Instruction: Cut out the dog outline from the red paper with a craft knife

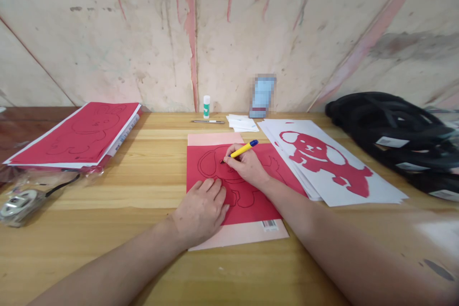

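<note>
A red sheet [251,201] with a drawn dog outline lies on a pink mat [236,235] in the middle of the wooden table [154,186]. My right hand [247,166] grips a yellow knife with a blue cap [244,149], its tip touching the outline near the dog's head. My left hand [202,208] lies flat on the sheet's lower left corner, pressing it down.
White sheets with a red cut-out dog [322,158] lie to the right, with black bags [394,129] beyond them. A stack of red sheets [79,136] sits at the left, a tape roll [17,203] nearer. A glue stick [206,106], pen [208,121] and paper slips [243,123] lie by the wall.
</note>
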A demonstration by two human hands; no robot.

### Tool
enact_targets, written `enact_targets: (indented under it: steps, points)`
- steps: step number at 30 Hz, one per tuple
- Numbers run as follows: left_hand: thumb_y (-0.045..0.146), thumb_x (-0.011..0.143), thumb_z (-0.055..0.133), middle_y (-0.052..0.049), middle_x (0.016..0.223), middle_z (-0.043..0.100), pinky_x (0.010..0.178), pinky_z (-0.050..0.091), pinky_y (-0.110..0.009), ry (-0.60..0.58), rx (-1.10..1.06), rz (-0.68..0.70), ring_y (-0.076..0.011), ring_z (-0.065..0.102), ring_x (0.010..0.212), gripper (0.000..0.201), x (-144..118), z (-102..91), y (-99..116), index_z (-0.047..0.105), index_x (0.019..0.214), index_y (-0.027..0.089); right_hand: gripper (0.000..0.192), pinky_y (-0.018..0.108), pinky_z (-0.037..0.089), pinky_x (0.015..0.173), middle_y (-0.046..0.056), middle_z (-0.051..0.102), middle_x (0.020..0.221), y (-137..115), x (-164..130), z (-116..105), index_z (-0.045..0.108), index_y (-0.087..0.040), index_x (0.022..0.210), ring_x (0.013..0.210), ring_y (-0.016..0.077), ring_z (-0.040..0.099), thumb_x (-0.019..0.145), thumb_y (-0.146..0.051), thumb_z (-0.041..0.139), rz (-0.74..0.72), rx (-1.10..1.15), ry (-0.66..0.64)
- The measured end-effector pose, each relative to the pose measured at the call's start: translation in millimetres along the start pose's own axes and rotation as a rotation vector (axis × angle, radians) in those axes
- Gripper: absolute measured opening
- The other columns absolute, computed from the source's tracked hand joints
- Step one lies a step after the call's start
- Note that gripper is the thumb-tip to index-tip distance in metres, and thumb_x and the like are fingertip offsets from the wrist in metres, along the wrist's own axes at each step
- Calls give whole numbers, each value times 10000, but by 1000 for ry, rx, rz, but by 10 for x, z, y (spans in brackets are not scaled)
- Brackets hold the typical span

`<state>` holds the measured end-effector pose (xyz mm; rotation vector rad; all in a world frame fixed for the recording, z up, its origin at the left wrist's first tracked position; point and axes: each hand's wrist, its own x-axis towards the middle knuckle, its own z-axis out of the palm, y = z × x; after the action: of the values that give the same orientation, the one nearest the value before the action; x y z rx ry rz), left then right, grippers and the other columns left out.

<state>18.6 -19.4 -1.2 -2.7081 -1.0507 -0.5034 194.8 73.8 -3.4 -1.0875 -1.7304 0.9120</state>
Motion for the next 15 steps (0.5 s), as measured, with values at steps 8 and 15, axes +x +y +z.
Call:
enact_targets:
  steps: [8,15]
  points:
    - [263,933,408,-172,1025,656,759,513,-432,29,-9,6,-292,589,958,305,0,-8,-5,615,1068,83,88,227,379,520,-41,530,586,10,-2,-2,526,-188,734,510,97,473,740,-256,583,4,-15,-1]
    - [274,935,402,-170,1029,658,757,522,-429,20,5,4,-288,587,950,328,4,-7,1,620,1072,72,100,227,378,522,-37,527,594,2,2,3,523,-191,726,520,100,467,738,-271,583,-4,-27,9]
